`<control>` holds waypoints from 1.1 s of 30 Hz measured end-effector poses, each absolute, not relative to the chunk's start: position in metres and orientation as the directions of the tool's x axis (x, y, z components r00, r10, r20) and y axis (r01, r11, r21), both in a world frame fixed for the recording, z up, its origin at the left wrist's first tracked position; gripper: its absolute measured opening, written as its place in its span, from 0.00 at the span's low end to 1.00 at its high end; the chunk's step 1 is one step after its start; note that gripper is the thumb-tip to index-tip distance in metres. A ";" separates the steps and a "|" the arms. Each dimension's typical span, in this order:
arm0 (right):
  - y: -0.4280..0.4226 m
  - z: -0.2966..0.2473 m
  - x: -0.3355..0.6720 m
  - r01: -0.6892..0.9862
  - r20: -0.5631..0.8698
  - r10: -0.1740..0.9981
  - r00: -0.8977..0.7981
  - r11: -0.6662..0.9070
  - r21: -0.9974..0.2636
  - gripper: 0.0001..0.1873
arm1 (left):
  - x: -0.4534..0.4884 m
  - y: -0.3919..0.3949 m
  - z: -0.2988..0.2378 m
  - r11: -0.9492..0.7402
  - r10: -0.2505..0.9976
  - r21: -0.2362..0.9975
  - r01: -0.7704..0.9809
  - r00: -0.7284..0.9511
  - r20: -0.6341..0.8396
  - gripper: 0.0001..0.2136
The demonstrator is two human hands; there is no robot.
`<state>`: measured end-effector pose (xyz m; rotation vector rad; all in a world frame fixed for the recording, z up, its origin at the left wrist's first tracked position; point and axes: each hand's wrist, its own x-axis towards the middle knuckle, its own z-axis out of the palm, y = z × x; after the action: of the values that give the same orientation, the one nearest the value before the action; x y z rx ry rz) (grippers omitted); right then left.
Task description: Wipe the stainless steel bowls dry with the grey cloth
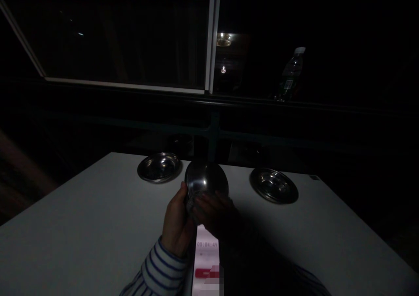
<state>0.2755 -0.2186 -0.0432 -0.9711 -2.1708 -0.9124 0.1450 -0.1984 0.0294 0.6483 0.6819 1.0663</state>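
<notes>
Over the near middle of the table, a shiny metal bowl (205, 176) is tilted with a rounded, light-catching surface showing. My left hand (176, 224) grips its left edge, thumb up along the rim. The fingers of my right hand (214, 213) are bent and pressed on the bowl's lower part. A small greyish, crumpled bit (190, 205) shows by those fingertips; its kind is too dark to tell. Two metal dishes lie apart from my hands: one dish (159, 168) to the left, another dish (274, 186) to the right.
A lit phone (206, 256) showing a timer lies on the white table (98, 226) below my hands. Beyond the table's far edge are a pale window frame (212, 38) and a clear plastic bottle (291, 73) with a white cap. The surroundings are very dark.
</notes>
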 end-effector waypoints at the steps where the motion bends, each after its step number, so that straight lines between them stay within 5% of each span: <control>1: -0.219 -0.038 0.273 0.799 0.740 0.388 -0.549 0.504 0.328 0.16 | 0.145 -0.199 0.030 0.363 0.922 0.733 -0.575 0.335 -0.193 0.13; 8: -0.221 -0.023 0.264 0.828 0.771 0.411 -0.486 0.498 0.257 0.16 | 0.143 -0.203 0.029 0.337 0.934 0.712 -0.616 0.313 -0.171 0.10; 16: -0.204 0.023 0.263 0.880 0.759 0.622 -0.192 0.452 -0.148 0.19 | 0.144 -0.213 0.024 0.191 0.975 0.834 -0.518 0.199 -0.100 0.10; 22: -0.211 0.020 0.255 0.821 0.761 0.582 -0.287 0.558 -0.116 0.19 | 0.142 -0.210 0.023 -0.076 0.997 0.965 -0.250 -0.044 0.067 0.11; 27: -0.188 0.030 0.271 0.724 0.691 0.723 -0.023 0.489 -0.487 0.17 | 0.138 -0.216 0.025 -0.164 0.976 0.986 -0.039 -0.148 0.157 0.10; 33: -0.173 0.016 0.299 0.438 0.402 0.899 0.175 0.295 -0.849 0.15 | 0.122 -0.210 0.027 -0.198 0.965 0.980 -0.022 -0.181 0.191 0.12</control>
<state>0.2987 -0.1729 0.0157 -1.3192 -1.4428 0.5172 0.1216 -0.2100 0.0268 1.2321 1.2102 1.5074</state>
